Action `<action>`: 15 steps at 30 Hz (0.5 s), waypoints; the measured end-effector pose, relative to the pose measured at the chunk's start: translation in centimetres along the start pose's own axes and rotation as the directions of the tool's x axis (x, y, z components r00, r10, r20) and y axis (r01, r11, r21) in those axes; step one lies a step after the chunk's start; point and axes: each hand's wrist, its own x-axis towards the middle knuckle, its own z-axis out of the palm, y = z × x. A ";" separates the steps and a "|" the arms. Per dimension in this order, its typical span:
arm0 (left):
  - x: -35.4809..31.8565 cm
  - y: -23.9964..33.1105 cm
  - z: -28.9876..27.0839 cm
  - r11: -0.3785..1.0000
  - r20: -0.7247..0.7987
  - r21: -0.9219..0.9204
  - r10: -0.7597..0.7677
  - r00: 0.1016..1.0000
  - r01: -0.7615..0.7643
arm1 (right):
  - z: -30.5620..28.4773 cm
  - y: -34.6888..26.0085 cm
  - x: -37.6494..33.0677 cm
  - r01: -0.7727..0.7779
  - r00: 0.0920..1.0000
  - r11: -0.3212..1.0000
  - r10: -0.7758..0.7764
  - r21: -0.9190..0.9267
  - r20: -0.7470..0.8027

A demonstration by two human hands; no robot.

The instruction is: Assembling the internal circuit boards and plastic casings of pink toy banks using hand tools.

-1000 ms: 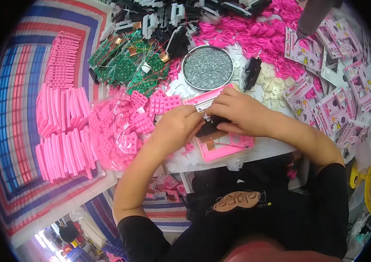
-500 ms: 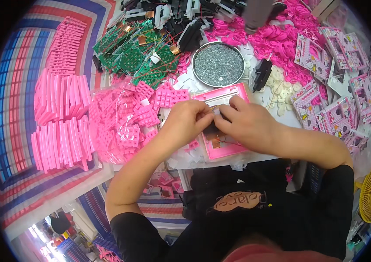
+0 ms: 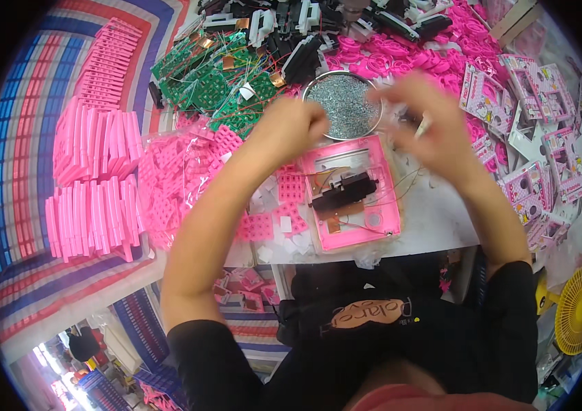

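Note:
A pink plastic housing (image 3: 390, 179) lies face-down before me, with wires, a copper-coloured piece and a black plastic mechanism (image 3: 343, 193) inside it. My left hand (image 3: 289, 130) is over the left rim of a round metal dish (image 3: 307, 113) heaped with small silvery screws (image 3: 343, 103). Its fingers are curled together, and whatever they may hold is hidden. To the right of the dish, my right hand (image 3: 431, 130) is smeared by motion. Something small and pale shows at its fingers, too blurred to name. Neither hand touches the housing.
Stacked pink panels (image 3: 99, 147) and a clear bag of pink keypads (image 3: 178, 185) are at left. Green circuit boards (image 3: 202, 82) with wires, black mechanisms (image 3: 301, 58) and pink rings (image 3: 401, 58) lie along the back. Printed panels (image 3: 527, 185) are piled at right, above a yellow fan (image 3: 581, 308).
Both hands have left the housing, uncovering the black mechanism. My left hand moved up to the dish's left rim; my right hand moved up and right.

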 end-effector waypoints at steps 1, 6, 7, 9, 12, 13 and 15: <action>1.2 -0.3 1.2 0.992 -0.173 0.124 0.037 0.984 -0.015 | 0.1 1.2 1.6 -0.040 0.967 0.993 0.068 0.115 -0.244; 4.3 -1.7 5.0 0.929 -0.233 0.355 0.195 0.953 -0.103 | -1.2 1.2 11.5 -0.188 0.544 0.519 0.762 0.834 -0.351; 5.1 -0.9 5.0 0.925 -0.280 0.365 0.222 0.934 -0.110 | -2.1 3.5 9.8 -0.173 0.745 0.664 0.572 0.728 -0.345; 5.2 -0.6 5.2 0.919 -0.374 0.387 0.228 0.899 -0.072 | -2.6 4.8 8.2 -0.184 0.918 0.752 0.361 0.633 -0.162; 5.6 -1.6 6.0 0.891 -0.276 0.454 0.144 0.950 -0.003 | -3.1 0.7 8.7 -0.388 0.913 0.659 0.370 0.645 0.171; 5.8 -1.6 5.8 0.895 -0.249 0.446 0.140 0.958 -0.015 | -2.9 0.3 8.9 -0.407 0.906 0.597 0.357 0.691 0.226; 5.8 -1.0 5.1 0.905 -0.196 0.423 0.130 0.972 -0.036 | -0.8 0.8 8.1 -0.262 0.959 0.505 0.234 0.822 0.162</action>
